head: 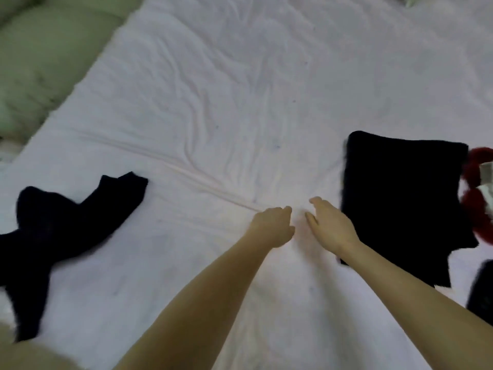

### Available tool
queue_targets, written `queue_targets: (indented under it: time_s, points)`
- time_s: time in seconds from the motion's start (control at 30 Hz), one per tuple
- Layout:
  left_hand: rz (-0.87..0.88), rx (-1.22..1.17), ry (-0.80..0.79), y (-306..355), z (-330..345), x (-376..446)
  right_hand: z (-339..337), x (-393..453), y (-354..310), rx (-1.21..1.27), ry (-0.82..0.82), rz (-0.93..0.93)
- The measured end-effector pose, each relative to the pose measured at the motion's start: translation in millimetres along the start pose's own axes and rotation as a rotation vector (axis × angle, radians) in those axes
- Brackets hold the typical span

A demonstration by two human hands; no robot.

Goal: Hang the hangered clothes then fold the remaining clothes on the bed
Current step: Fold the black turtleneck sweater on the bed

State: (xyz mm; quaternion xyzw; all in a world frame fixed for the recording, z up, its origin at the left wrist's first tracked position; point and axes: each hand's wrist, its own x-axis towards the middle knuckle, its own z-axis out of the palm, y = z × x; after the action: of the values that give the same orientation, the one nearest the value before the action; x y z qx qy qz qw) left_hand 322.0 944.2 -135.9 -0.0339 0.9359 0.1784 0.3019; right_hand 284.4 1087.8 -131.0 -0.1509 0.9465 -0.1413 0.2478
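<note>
A folded black garment (400,193) lies flat on the white bed sheet (213,102) at the right. An unfolded black garment (61,228) lies crumpled at the left, one sleeve reaching toward the middle. Both my arms stretch over the sheet between them. My left hand (272,227) hovers with its fingers curled downward and nothing visible in it. Just right of it, my right hand (329,225) has its fingers spread, empty, close to the folded garment's left edge without touching it.
Green pillows (40,57) lie along the bed's upper left. A red fluffy item (477,198) with something white in it sits at the right edge beyond the folded garment. Another dark piece (480,289) shows at the lower right edge.
</note>
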Motion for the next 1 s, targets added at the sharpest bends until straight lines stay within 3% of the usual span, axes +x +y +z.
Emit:
queue_targets:
  time_s: [0.27,0.33,0.43,0.53,0.6,0.73,0.8,0.87,1.0]
  points:
    - [-0.349,-0.073,0.127,-267.6,-31.9,-155.8,94.3,-0.6,-225.1,-0.046,-0.261,-0.198]
    - [-0.386,-0.064,0.291,-339.2,-29.4,-205.2,119.8,-3.8,-288.0,-0.065,-0.265,-0.295]
    - [-0.386,0.021,0.575,-420.4,-24.8,-263.0,146.0,-5.4,-374.4,-0.008,-0.110,-0.543]
    - [-0.475,0.077,0.391,-486.4,-19.3,-297.4,180.3,-0.8,-449.0,-0.244,-0.077,-0.786]
    - [-0.514,0.005,0.276,-510.0,-17.2,-304.8,204.3,-2.6,-479.6,-0.420,-0.139,-0.803]
    - [-0.468,-0.313,0.419,-518.6,-24.1,-310.2,198.6,-15.2,-503.3,-0.349,-0.049,-0.702]
    - [-0.556,-0.594,0.500,-512.1,-35.5,-319.8,171.9,-26.6,-504.3,-0.277,-0.032,-0.680]
    - [-0.606,-1.027,0.484,-499.3,-54.3,-332.3,139.6,-43.0,-505.4,-0.137,-0.025,-0.611]
    - [-0.398,-1.395,0.573,-457.6,-104.5,-353.5,76.2,-81.6,-503.2,0.108,-0.030,-0.476]
